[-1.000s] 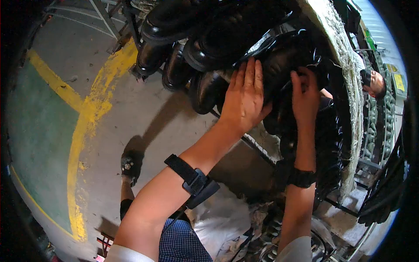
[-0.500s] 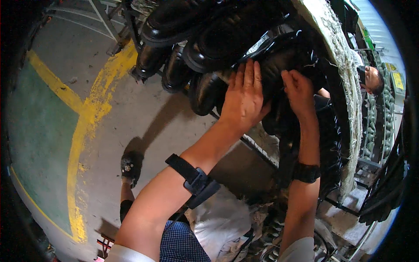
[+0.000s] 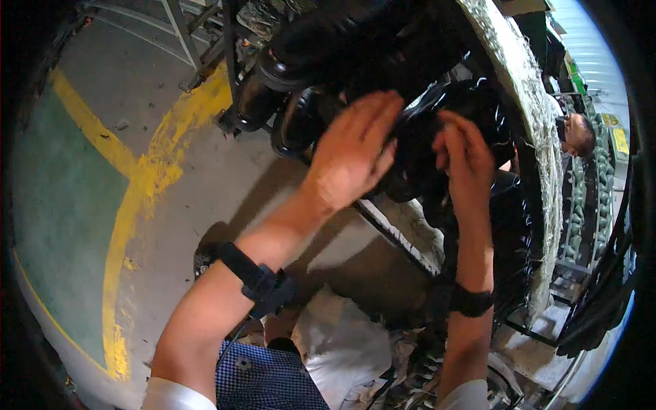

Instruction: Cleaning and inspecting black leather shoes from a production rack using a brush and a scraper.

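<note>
Black shoes (image 3: 297, 123) are heaped closely beyond the left hand (image 3: 355, 150) and off to its left, rounded toes showing, and from where I stand they ask for some care. That left hand is blurred, its fingers stretched long and side by side with the thumb well apart, so the grasp looks wide; whether it touches a shoe I can't make out. Across from it, the right hand (image 3: 470, 160) has loosely bent fingers, and whether they pinch anything is hidden from me. Just beyond those fingertips sits a dark glossy patch (image 3: 482, 99) — shoe or wrapping, I cannot tell.

Between the two hands lies a very dark part of the pile, where edges vanish. I'd say palms facing each other would serve best there, the left one flat and gentle, since polished leather would likely mark under fingernails. Right of the right hand runs a frayed pale sheet (image 3: 536, 116); its loose threads could snag, so the wrist would do well to keep clear. Below the left hand, a dark frame bar (image 3: 396, 239) crosses above the floor (image 3: 212, 171), and a shoe shoved that way might drop — light, even pressure seems wiser.
</note>
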`<act>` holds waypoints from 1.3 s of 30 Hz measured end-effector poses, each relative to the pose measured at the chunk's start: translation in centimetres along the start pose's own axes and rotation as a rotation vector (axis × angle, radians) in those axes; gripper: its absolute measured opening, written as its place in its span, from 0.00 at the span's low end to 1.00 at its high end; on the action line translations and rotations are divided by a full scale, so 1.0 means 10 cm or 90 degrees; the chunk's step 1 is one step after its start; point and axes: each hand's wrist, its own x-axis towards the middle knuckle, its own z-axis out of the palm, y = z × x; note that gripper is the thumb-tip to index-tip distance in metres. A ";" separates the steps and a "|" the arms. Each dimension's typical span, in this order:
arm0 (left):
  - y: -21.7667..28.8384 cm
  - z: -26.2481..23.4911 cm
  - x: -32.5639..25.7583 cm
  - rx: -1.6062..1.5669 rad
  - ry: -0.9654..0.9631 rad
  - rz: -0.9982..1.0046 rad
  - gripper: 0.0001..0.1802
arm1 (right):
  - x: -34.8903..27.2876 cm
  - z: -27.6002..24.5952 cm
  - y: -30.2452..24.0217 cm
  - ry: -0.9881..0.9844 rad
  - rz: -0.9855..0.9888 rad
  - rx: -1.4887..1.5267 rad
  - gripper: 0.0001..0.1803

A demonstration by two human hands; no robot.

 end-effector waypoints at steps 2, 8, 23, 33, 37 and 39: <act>-0.15 -0.23 0.15 0.115 0.064 -0.074 0.38 | 0.22 0.15 -0.03 -0.027 0.007 -0.005 0.10; -0.36 -0.17 0.15 0.013 0.011 -0.174 0.44 | 0.95 0.43 -0.13 -0.049 0.033 -0.255 0.16; -0.33 -0.19 0.20 0.091 -0.064 -0.239 0.49 | 1.16 0.64 -0.26 0.000 0.393 -0.115 0.08; -0.30 -0.18 0.26 0.115 -0.070 -0.232 0.47 | 1.12 0.65 -0.16 -0.006 0.264 -0.236 0.10; -0.32 -0.16 0.26 0.148 -0.072 -0.255 0.46 | 0.48 0.68 -0.27 -0.191 0.379 -0.083 0.10; -0.38 -0.20 0.20 0.175 -0.086 -0.243 0.46 | 0.28 0.64 -0.27 -0.165 0.351 -0.059 0.10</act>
